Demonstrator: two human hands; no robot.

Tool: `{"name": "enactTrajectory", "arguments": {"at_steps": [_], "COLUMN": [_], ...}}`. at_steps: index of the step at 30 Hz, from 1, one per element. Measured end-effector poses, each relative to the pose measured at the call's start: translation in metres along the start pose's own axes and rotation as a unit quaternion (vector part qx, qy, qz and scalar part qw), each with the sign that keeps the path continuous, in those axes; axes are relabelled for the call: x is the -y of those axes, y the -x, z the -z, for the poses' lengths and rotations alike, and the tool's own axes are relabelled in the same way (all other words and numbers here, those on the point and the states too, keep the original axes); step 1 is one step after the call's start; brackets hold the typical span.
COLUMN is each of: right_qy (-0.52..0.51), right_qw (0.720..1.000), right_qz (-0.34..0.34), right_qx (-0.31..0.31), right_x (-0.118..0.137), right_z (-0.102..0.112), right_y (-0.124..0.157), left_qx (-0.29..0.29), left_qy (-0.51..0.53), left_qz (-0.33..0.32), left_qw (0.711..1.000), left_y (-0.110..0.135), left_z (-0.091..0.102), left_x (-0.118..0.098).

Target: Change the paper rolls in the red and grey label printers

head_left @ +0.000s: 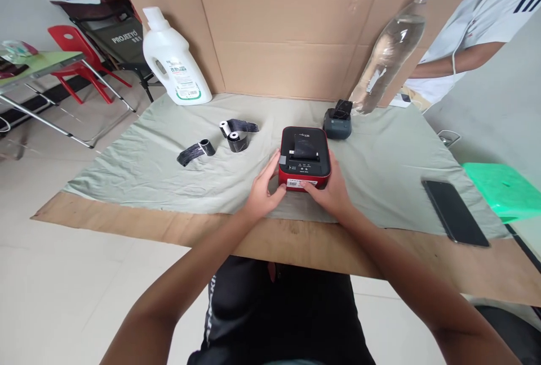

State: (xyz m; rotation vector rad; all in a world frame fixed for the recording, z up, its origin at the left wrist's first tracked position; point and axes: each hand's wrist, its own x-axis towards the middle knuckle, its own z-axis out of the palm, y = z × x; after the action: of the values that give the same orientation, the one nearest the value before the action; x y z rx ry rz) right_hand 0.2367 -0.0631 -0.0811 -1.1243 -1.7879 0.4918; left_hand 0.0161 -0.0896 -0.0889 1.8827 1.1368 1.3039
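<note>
Between my two hands sits a red and black label printer [305, 151], with a strip of black paper coming out of its top slot. My left hand [265, 187] grips its left side, thumb at the front corner. On the right side, my right hand [332, 187] is wrapped round it, thumb on the white sticker at the front. Behind it to the right stands a smaller dark grey printer [338, 125], also with black paper out of its top. Left of my hands lie several partly unrolled black paper rolls [237, 142].
A white detergent bottle [175, 61] stands at the back left and a clear water bottle [389, 55] at the back right, before a cardboard screen [287, 16]. A phone [455, 213] lies at the right edge of the cloth, near a green stool [502, 187]. Another person's arm [460, 61] shows behind.
</note>
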Motion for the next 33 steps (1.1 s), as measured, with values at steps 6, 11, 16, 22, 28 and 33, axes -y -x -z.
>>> {"name": "enactTrajectory", "arguments": {"at_steps": [6,11,16,22,28,33], "right_qy": [0.034,0.027,0.05,0.082,0.089,0.07], "right_qw": [0.998,0.997,0.995,0.991,0.987,0.989], "right_qz": [0.045,0.068,0.082,0.103,0.133,0.13], "right_qx": [-0.015,-0.019,-0.02,-0.017,0.007,0.029], "right_x": [-0.01,-0.014,-0.015,-0.019,-0.023,-0.024], "right_z": [0.001,0.005,0.009,0.013,0.024,0.03], "right_y": [0.001,-0.004,-0.007,-0.01,-0.017,-0.019], "left_qx": [-0.058,-0.061,-0.075,-0.074,-0.031,-0.065], "left_qy": [-0.131,-0.135,-0.148,-0.084,-0.05,-0.023], "left_qz": [-0.123,-0.105,-0.113,-0.107,-0.128,-0.094], "left_qw": [0.982,0.983,0.98,0.988,0.99,0.993], "left_y": [-0.005,-0.011,-0.016,-0.028,-0.035,-0.026], "left_z": [0.008,0.007,0.002,0.003,0.009,0.008], "left_x": [-0.005,-0.004,-0.001,0.009,0.024,0.022]}}
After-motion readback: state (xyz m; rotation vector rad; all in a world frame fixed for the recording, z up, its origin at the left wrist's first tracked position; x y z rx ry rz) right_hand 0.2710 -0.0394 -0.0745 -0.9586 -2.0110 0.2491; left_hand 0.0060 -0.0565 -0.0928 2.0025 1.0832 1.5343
